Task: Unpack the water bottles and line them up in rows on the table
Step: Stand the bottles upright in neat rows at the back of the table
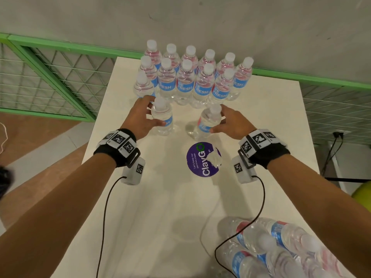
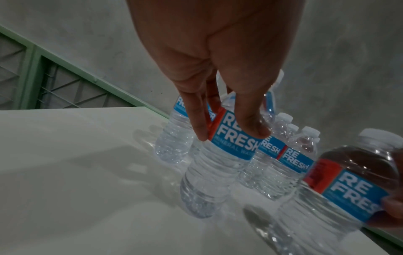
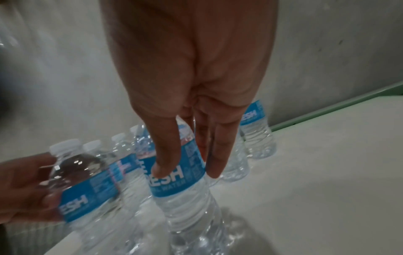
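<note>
From the head view, the person's left hand [image 1: 142, 115] has its fingers wrapped round a water bottle [image 1: 162, 117] standing just in front of the rows of bottles [image 1: 192, 77] lined up at the far end of the white table [image 1: 160, 207], and the right hand [image 1: 230, 122] grips a second bottle [image 1: 207, 122], which tilts a little, near those rows too. A round purple sticker [image 1: 197, 159] lies on the table nearer the person than the rows, and the opened pack of bottles [image 1: 281, 247] sits well apart from them at the near right corner. In the left wrist view, fingers [image 2: 198, 120] and thumb clasp the blue label of the upright bottle [image 2: 218, 163], with the rows [image 2: 281, 155] just behind it. In the right wrist view, fingers [image 3: 222, 151] and thumb hold the label of the other bottle [image 3: 185, 189], the rows [image 3: 257, 138] close behind, and the other hand's bottle [image 3: 87, 186] is at the left.
</note>
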A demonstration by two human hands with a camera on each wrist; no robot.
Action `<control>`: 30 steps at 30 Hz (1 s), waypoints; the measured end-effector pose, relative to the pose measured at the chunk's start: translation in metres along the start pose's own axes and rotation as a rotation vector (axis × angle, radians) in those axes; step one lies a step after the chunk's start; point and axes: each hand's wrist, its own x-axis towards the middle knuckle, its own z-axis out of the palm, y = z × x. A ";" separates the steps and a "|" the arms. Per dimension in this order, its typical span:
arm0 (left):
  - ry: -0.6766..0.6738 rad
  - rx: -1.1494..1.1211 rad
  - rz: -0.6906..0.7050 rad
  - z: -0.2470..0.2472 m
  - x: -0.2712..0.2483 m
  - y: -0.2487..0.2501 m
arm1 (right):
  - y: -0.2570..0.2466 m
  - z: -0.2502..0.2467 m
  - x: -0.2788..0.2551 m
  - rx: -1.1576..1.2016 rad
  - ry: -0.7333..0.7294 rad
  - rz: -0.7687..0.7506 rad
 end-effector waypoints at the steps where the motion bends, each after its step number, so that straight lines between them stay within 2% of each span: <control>1: 0.000 0.007 0.008 0.000 0.005 0.002 | 0.005 -0.009 0.001 -0.002 0.026 0.017; 5: -0.011 0.030 -0.006 0.000 0.018 0.006 | 0.024 -0.038 0.007 0.041 0.106 0.065; 9: -0.045 -0.050 0.019 -0.003 0.017 0.004 | 0.040 -0.049 0.008 0.115 0.189 0.098; 16: -0.039 0.281 0.292 -0.005 0.016 0.004 | 0.049 -0.055 0.019 0.085 0.331 0.085; 25: -0.027 0.489 0.297 -0.003 0.039 0.024 | 0.046 -0.066 0.040 0.146 0.400 0.100; 30: 0.027 0.620 0.391 -0.006 0.047 0.027 | 0.046 -0.066 0.047 0.151 0.430 0.096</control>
